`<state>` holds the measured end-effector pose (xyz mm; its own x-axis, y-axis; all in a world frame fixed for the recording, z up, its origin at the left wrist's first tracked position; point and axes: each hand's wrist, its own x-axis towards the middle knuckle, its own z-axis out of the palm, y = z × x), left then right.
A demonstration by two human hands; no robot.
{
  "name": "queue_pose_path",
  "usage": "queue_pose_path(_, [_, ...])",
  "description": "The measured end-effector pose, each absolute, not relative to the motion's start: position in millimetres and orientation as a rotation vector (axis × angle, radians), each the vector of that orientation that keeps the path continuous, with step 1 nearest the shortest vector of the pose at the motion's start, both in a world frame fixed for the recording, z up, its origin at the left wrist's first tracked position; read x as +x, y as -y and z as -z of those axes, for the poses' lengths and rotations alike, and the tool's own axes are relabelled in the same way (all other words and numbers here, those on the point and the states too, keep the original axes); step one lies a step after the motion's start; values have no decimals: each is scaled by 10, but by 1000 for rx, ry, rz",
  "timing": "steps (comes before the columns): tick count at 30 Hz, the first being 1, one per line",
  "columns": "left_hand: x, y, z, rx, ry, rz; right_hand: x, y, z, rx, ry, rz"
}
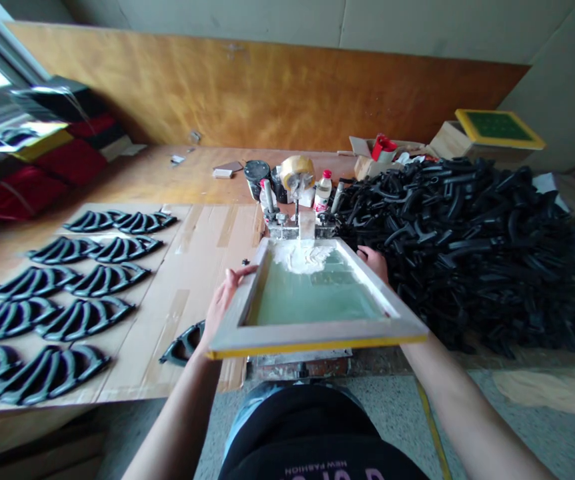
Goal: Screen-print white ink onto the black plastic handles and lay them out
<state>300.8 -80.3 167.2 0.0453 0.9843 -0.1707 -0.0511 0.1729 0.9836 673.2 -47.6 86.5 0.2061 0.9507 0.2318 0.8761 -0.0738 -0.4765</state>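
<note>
A silk-screen printing frame [317, 328] with pale wooden sides and a yellow lower edge is in front of me, its near end raised. White paste [303, 257] lies at the far end of its green mesh [312, 300]. My left hand [225, 297] is closed at the frame's left side, fingertips on the rail. My right hand [375, 262] is at the right side, fingers curled by the rail, partly hidden. Behind the frame stands a metal hinge clamp [307, 229]. A fan-shaped black plastic part [183, 343] lies by my left wrist.
Several ribbed black parts [85, 319] lie in two columns on cardboard [167, 300] at left. A large heap of black parts [457, 247] fills the right. Behind the clamp stand a black tin [256, 175], a tape roll [297, 171] and a red-capped bottle [323, 191].
</note>
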Motion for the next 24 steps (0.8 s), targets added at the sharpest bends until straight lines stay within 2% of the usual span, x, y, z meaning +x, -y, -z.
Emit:
queue_pose_path(4, [2892,1076,-1268,1055,-1343,-808,6449,267,-1090,-1765,1663,-17])
queue_pose_path(6, [2924,1119,-1065,1012,-1384,-777,6149,126,-1200,-1634,1844,26])
queue_pose_path(9, [2982,1104,-834,966,-1428,-792,5785,-20,-1279,-1681,2087,-35])
queue_pose_path(12, [2986,1081,-719,961,-1427,-800,5648,-54,-1225,-1758,2236,-103])
queue_pose_path(18, [2910,1082,-569,1067,-1415,-753,5620,123,-1010,-1628,2329,-58])
queue_pose_path(24, [2894,1070,-466,1145,-1405,-691,5698,548,-1095,-1141,2587,-193])
